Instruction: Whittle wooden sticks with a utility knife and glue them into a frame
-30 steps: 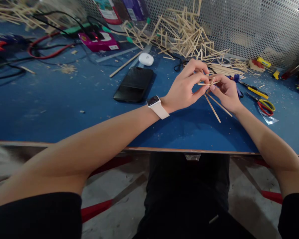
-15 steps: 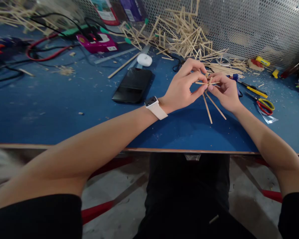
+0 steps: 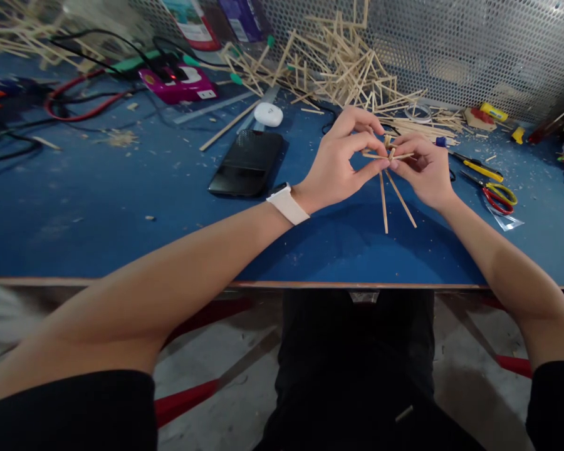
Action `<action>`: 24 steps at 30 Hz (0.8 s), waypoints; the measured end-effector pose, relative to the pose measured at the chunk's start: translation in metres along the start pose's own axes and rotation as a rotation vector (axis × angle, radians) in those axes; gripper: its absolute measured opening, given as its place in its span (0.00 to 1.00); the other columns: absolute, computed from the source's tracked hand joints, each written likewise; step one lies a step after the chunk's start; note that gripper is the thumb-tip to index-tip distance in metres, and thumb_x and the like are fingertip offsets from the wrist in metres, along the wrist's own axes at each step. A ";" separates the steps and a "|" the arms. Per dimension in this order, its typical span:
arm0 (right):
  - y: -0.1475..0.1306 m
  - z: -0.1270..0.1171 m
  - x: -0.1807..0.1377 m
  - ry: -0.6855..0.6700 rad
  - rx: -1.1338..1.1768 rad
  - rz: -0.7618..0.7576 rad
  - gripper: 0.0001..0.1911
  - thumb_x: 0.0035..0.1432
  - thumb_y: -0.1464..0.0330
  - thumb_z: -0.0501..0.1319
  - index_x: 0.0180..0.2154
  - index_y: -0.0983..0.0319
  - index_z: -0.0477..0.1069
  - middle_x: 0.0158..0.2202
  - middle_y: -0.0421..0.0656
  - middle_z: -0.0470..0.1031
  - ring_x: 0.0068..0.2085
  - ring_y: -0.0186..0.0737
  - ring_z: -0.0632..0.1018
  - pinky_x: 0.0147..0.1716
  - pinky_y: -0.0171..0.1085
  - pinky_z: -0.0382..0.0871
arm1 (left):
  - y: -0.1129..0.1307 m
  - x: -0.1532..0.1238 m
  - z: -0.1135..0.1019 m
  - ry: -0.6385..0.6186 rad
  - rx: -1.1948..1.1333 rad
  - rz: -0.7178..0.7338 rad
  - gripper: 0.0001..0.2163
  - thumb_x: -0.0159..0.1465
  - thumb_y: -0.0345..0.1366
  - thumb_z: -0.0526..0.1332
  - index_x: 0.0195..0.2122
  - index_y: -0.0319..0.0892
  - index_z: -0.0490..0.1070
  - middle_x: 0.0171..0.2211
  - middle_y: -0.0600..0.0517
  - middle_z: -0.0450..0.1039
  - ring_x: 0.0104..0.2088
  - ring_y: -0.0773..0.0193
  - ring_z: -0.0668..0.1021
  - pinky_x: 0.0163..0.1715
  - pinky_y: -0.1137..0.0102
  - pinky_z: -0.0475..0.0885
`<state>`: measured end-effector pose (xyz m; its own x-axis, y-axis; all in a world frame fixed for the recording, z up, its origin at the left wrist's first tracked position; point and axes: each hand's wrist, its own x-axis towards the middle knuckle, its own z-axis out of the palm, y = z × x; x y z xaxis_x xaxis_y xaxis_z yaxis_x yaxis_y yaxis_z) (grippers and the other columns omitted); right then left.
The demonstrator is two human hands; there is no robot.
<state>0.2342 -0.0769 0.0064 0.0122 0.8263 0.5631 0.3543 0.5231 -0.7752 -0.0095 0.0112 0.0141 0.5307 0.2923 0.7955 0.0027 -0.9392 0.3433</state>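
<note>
Between my two hands is a small frame of thin wooden sticks, held above the blue table. Two long sticks of it point down towards me, and shorter ones cross near my fingertips. My left hand, with a pale-strapped watch on the wrist, pinches the frame from the left between thumb and fingers. From the right, my right hand grips the same frame with thumb and curled fingers. The joint where the sticks meet is partly hidden by my fingertips.
A black phone and a white earbud case lie left of my hands. Scissors and a yellow cutter lie to the right. Behind are a heap of sticks, a pink power block with cables and a perforated metal panel.
The stick frame has turned slightly, its two long sticks swinging to the left at their lower ends. Both hands keep their pinch on it. The whole view has shifted a little.
</note>
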 end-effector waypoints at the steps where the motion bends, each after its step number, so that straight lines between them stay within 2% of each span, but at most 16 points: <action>1: -0.001 0.000 0.000 -0.002 0.001 -0.005 0.32 0.60 0.33 0.85 0.42 0.51 0.86 0.51 0.44 0.85 0.55 0.49 0.88 0.55 0.50 0.93 | 0.000 0.000 0.000 0.001 -0.003 -0.002 0.18 0.84 0.57 0.69 0.51 0.48 0.87 0.61 0.36 0.84 0.58 0.41 0.88 0.63 0.40 0.90; 7: -0.001 -0.004 0.001 -0.025 -0.014 -0.026 0.28 0.59 0.38 0.88 0.41 0.51 0.88 0.52 0.43 0.84 0.53 0.49 0.88 0.54 0.50 0.93 | 0.000 0.000 -0.001 -0.003 -0.026 0.002 0.15 0.84 0.54 0.71 0.50 0.49 0.87 0.62 0.36 0.84 0.59 0.40 0.88 0.64 0.39 0.89; 14: -0.003 -0.004 0.002 -0.031 -0.033 -0.039 0.27 0.61 0.38 0.88 0.42 0.51 0.88 0.51 0.44 0.82 0.53 0.49 0.86 0.52 0.49 0.92 | 0.001 -0.002 0.000 0.003 -0.004 0.014 0.14 0.85 0.52 0.70 0.50 0.49 0.85 0.61 0.37 0.84 0.59 0.41 0.88 0.65 0.39 0.89; 24: -0.008 -0.001 -0.002 -0.038 -0.062 -0.059 0.30 0.66 0.32 0.81 0.45 0.50 0.89 0.55 0.45 0.83 0.55 0.49 0.87 0.53 0.49 0.93 | -0.004 -0.003 0.002 0.009 0.015 0.010 0.15 0.85 0.53 0.67 0.50 0.49 0.84 0.62 0.35 0.84 0.59 0.40 0.88 0.64 0.39 0.89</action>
<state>0.2326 -0.0829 0.0113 -0.0453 0.8025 0.5949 0.4105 0.5579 -0.7213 -0.0093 0.0141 0.0098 0.5233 0.2849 0.8031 0.0103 -0.9445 0.3283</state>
